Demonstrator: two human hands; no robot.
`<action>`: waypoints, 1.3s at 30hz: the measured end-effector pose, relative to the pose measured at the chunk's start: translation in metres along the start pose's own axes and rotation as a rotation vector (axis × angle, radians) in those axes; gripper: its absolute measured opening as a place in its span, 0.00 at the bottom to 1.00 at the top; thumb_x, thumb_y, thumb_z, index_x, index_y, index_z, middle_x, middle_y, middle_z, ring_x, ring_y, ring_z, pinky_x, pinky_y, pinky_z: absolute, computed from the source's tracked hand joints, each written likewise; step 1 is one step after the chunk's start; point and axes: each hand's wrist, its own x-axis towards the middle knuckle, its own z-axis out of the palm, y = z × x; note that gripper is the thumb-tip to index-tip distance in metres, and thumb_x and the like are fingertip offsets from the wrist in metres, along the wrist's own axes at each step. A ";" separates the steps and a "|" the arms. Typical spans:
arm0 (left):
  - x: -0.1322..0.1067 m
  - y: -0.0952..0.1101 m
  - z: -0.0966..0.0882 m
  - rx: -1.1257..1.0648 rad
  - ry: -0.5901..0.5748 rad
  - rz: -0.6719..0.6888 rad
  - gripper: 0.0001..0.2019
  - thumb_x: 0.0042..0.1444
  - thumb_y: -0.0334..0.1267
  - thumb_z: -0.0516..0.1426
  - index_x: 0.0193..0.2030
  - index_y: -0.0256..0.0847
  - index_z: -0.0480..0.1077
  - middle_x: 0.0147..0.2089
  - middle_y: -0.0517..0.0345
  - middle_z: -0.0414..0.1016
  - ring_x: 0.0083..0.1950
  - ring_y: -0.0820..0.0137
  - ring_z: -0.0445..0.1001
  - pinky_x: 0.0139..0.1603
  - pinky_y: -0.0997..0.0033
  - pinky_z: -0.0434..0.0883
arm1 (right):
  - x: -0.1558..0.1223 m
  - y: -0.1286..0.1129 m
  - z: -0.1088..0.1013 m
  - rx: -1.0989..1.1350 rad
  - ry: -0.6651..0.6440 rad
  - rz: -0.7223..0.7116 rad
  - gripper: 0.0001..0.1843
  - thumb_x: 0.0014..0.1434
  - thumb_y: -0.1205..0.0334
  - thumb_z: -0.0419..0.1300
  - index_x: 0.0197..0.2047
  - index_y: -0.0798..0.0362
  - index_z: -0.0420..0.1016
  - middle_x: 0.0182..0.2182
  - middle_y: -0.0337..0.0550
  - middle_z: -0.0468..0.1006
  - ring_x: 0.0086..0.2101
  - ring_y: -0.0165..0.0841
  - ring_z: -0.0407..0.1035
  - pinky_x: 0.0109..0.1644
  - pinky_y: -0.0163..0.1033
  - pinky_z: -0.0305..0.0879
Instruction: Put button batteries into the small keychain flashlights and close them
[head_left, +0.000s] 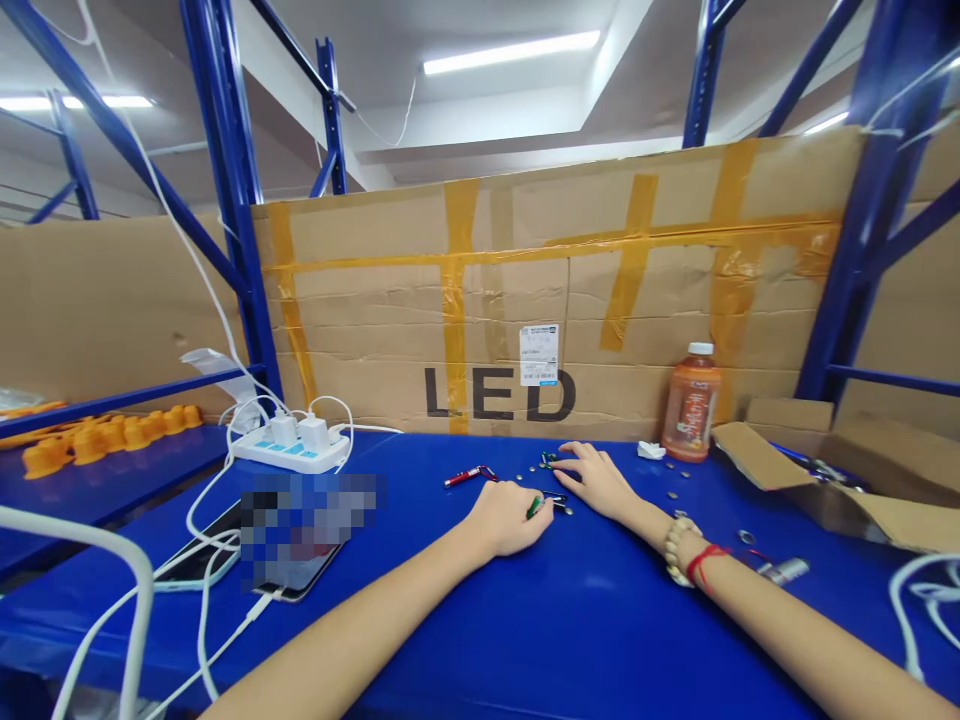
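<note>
My left hand (511, 520) is closed around a small green tube (535, 507), mostly hidden by the fingers. A short dark piece (556, 498) shows just beyond the fingertips. Farther right, my right hand (596, 482) rests with its fingers stretched out and apart. Its fingertips are at a small green piece (548, 459) on the blue tabletop (585, 620); whether they grip it is too small to tell. A red keychain flashlight (466, 477) with a clip lies behind my left hand. Several small silver discs (519, 477), like button cells, are scattered nearby.
At the right stand an orange drink bottle (691, 405) and an open cardboard box (832, 490). A silver cylinder (784, 571) lies by my right forearm. To the left are a white power strip (292, 450), cables and phones (300, 580). A large carton (360, 330) closes the back.
</note>
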 end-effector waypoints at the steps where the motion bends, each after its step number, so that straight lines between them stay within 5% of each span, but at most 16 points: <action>1: 0.001 -0.001 0.000 -0.024 -0.002 -0.020 0.19 0.58 0.40 0.44 0.24 0.39 0.70 0.23 0.56 0.75 0.25 0.69 0.71 0.23 0.72 0.50 | 0.000 -0.001 -0.001 0.003 -0.007 -0.023 0.15 0.59 0.58 0.51 0.45 0.47 0.74 0.49 0.47 0.69 0.48 0.38 0.61 0.48 0.44 0.56; 9: 0.002 -0.002 0.001 -0.093 0.036 -0.138 0.17 0.58 0.38 0.45 0.22 0.38 0.69 0.22 0.57 0.73 0.25 0.70 0.70 0.24 0.72 0.49 | -0.008 -0.011 -0.018 0.026 -0.003 0.109 0.13 0.55 0.52 0.56 0.32 0.49 0.77 0.40 0.44 0.74 0.42 0.37 0.65 0.43 0.40 0.57; 17: 0.003 -0.007 0.004 -0.088 0.076 -0.195 0.21 0.61 0.41 0.41 0.27 0.39 0.71 0.25 0.56 0.75 0.26 0.70 0.70 0.24 0.73 0.52 | -0.006 -0.024 -0.024 0.042 -0.050 0.210 0.08 0.51 0.63 0.57 0.25 0.52 0.76 0.34 0.42 0.76 0.38 0.35 0.67 0.42 0.36 0.58; 24: 0.003 -0.005 0.004 -0.042 0.049 -0.178 0.19 0.59 0.40 0.44 0.25 0.38 0.72 0.25 0.55 0.75 0.27 0.69 0.72 0.25 0.74 0.55 | -0.009 -0.028 -0.019 0.048 -0.033 0.253 0.09 0.51 0.60 0.55 0.26 0.54 0.74 0.34 0.44 0.75 0.38 0.35 0.68 0.40 0.37 0.59; 29: 0.003 -0.002 0.001 -0.012 0.019 -0.139 0.19 0.59 0.41 0.44 0.25 0.38 0.71 0.25 0.53 0.75 0.27 0.67 0.72 0.26 0.73 0.57 | -0.011 -0.025 -0.019 0.043 -0.011 0.283 0.15 0.52 0.56 0.56 0.42 0.53 0.73 0.40 0.47 0.74 0.42 0.38 0.67 0.42 0.39 0.60; 39: 0.003 -0.001 0.000 0.003 0.001 -0.119 0.20 0.59 0.41 0.43 0.26 0.39 0.71 0.25 0.53 0.75 0.27 0.66 0.73 0.26 0.73 0.58 | -0.010 -0.018 -0.021 0.074 -0.038 0.328 0.09 0.54 0.63 0.55 0.34 0.52 0.76 0.35 0.44 0.78 0.37 0.35 0.71 0.34 0.35 0.61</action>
